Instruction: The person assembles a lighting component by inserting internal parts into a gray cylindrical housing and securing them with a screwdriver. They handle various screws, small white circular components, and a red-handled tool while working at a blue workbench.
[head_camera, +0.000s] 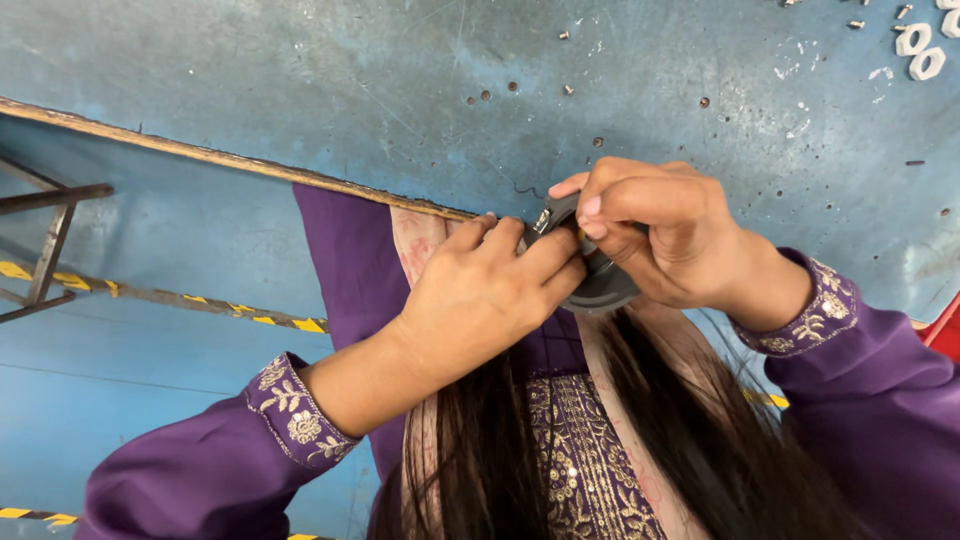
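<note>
- The surface (700, 60) is a broad, worn sheet painted blue, scratched and speckled, with a raw wooden edge (240, 162) running across the frame; below that edge the blue floor (130, 330) carries yellow-and-black hazard tape.
- Purple sleeves with gold embroidered cuffs frame the view, and long dark hair hangs between the forearms.
- The left hand (480, 300) comes in from the lower left, fingers (545, 255) curled shut over the near side of a dark grey part (600, 285).
- The right hand (665, 235) reaches in from the right, its fingers bent tight around the top of the same part, thumb pressing down at its upper end.
- The dark grey part is small, rounded and smooth, seemingly moulded plastic, held off the surface just past the wooden edge; a small metallic piece (543, 220) shows at its upper-left end. Its long axis cannot be told. Both hands touch it, neither nearer.
- White plastic rings (920, 50) and scattered small screws (565, 35) lie well apart, on the far surface.
</note>
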